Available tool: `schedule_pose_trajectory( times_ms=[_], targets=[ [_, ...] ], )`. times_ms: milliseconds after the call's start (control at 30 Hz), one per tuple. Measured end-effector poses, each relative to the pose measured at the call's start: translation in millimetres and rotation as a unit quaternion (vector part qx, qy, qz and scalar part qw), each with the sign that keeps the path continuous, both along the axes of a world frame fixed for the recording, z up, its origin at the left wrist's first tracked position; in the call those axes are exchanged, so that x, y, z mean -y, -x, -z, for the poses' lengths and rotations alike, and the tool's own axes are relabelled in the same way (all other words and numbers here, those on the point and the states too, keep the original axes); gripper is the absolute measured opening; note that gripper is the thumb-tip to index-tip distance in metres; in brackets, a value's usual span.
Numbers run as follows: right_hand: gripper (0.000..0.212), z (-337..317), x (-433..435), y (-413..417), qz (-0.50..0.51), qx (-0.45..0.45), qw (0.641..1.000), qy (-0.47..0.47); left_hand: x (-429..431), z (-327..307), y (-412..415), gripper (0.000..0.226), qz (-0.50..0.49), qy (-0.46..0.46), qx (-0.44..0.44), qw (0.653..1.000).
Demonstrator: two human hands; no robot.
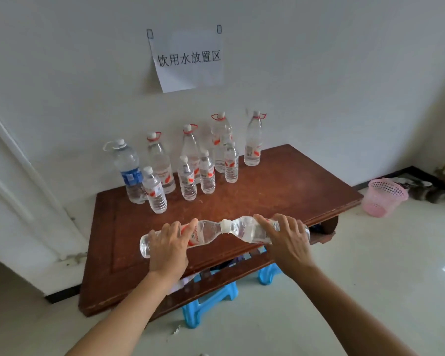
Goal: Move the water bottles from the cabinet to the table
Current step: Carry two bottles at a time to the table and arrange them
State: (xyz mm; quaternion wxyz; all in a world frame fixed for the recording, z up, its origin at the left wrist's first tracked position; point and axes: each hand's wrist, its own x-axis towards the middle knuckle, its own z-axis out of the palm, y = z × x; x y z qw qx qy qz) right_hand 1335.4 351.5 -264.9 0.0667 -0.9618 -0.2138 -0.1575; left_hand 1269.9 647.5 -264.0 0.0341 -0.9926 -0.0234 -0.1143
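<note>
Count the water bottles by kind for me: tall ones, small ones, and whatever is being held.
Tall bottles with red neck rings, standing on the table: 4
Tall bottle with blue label: 1
Small standing bottles: 4 clear; another may hide behind
Held: 2, left-hand bottle in left hand, right-hand bottle in right hand
Total: 11

The left hand (168, 249) covers most of the label (196, 236) on the left water bottle (208, 231). The right hand (287, 240) hides the middle of the right water bottle (244, 227). Between the grips one white cap (225, 225) shows; whose it is cannot be told. The left forearm (129, 312) and right forearm (344, 309) leave the bottom edge.
</note>
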Motion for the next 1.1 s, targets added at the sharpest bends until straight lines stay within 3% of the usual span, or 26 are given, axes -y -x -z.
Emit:
schedule_pose_trajectory(
  times_ms=[67, 233, 367, 567, 733, 867, 1100],
  targets=[
    [0.101, -2.7, -17.6, -39.6, 0.015, -0.008, 1.0, 0.01, -19.1, 6.4, -47.4, 0.103, 0.009, 0.017, -0.003, 1.0],
    [0.084, -19.4, -43.0, -112.0, 0.062, 0.015, 0.998, -0.014, -42.8, -1.2, -151.1, 0.101, 0.05, 0.053, 0.021, 0.997],
    [0.083, -14.2, -36.7, -159.4, 0.095, 0.008, 0.995, -0.025, -35.7, 5.7, -219.5, 0.095, 0.08, 0.14, 0.019, 0.987],
    [0.087, 8.8, -19.3, -236.4, 0.119, -0.035, 0.987, -0.103, 6.7, 28.5, -290.3, 0.085, 0.041, 0.388, 0.046, 0.92],
    [0.08, 34.8, 3.9, -328.4, 0.089, -0.093, 0.978, -0.163, 42.1, 55.2, -363.3, 0.082, -0.014, 0.495, 0.058, 0.867],
    [0.07, 56.9, 23.8, -406.7, 0.076, -0.159, 0.959, -0.223, 75.8, 77.8, -414.5, 0.087, -0.087, 0.54, 0.071, 0.834],
    [0.08, 88.4, 21.5, -504.1, 0.037, -0.267, 0.914, -0.304, 114.3, 99.5, -463.7, 0.086, -0.116, 0.51, 0.081, 0.849]
  ],
)
